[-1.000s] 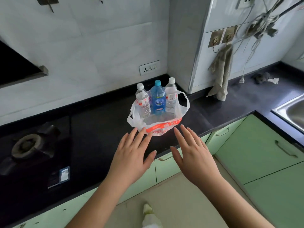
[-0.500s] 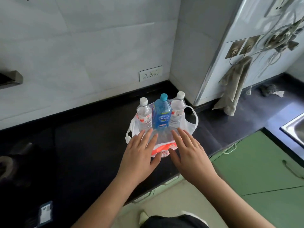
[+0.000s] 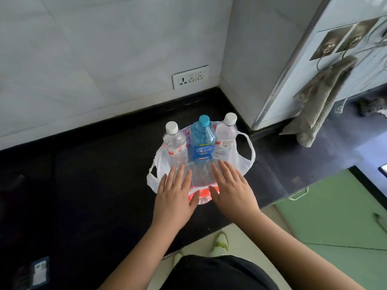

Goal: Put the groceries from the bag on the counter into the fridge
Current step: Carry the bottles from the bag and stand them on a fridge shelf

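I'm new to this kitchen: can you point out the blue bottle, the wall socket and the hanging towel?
Blue bottle (image 3: 201, 146): head view, on its label.
Socket (image 3: 190, 77): head view, middle of its white plate.
Towel (image 3: 320, 101): head view, middle of the hanging cloth.

You've got the bag (image 3: 238, 158) sitting on the dark counter (image 3: 94, 174), and everything hangs off that. Left of the bag, bare countertop — open passage there. Behind the bag, the tiled wall (image 3: 104, 59) with its socket plate (image 3: 190, 77) closes things off. Right of it, close by, the white cabinet corner (image 3: 270, 101) juts in and narrows the gap, a hanging towel (image 3: 320, 101) beyond that. Above the three bottle caps (image 3: 204, 120), nothing overhangs. Near side, your own two hands crowd the bag's rim.
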